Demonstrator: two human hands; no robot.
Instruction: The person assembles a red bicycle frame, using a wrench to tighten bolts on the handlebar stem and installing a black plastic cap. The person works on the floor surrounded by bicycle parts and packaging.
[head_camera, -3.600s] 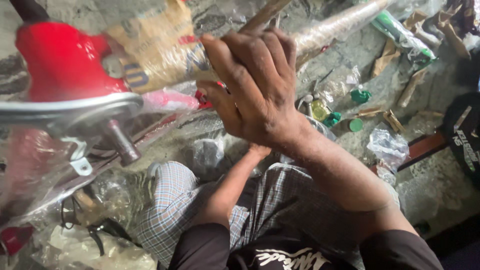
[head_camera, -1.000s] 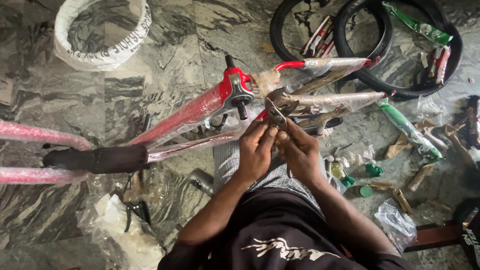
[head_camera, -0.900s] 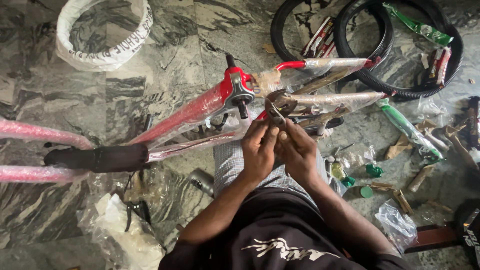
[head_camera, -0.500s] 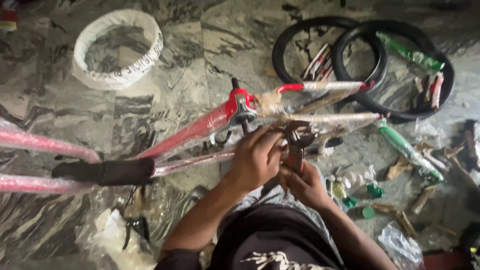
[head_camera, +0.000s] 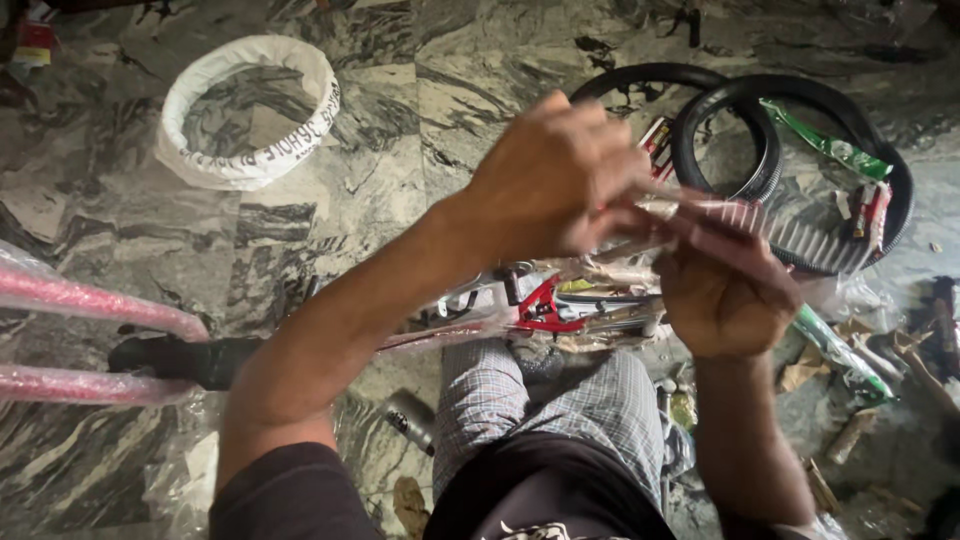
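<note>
I hold a strip of clear wrap (head_camera: 760, 225) up in front of me, above the red frame (head_camera: 545, 305) that lies across the marble floor (head_camera: 400, 170). My left hand (head_camera: 550, 175) is closed around the near end of the wrap, fingers curled and blurred, so I cannot tell just how they pinch it. My right hand (head_camera: 725, 295) sits below and to the right of it, closed in a fist on the same wrap, which stretches off to the right over the tyres.

Under both hands the frame runs to the left, still sheathed in plastic, with bare red metal showing just below my left hand. My checked trouser leg (head_camera: 530, 400) passes beneath it. Further left along the frame sits a black saddle (head_camera: 185, 358), and past that two pink-wrapped tubes (head_camera: 95, 340) reach the edge of view.

Beyond the frame, behind my right hand, two black tyres (head_camera: 790, 150) lie overlapping on the floor, with a green packet (head_camera: 825, 145) on top of them. Far to the left of the frame's upper side lies a white wrapped ring (head_camera: 250, 110). To the right of the frame, near my right arm, lie scraps of card and another green packet (head_camera: 835, 350).
</note>
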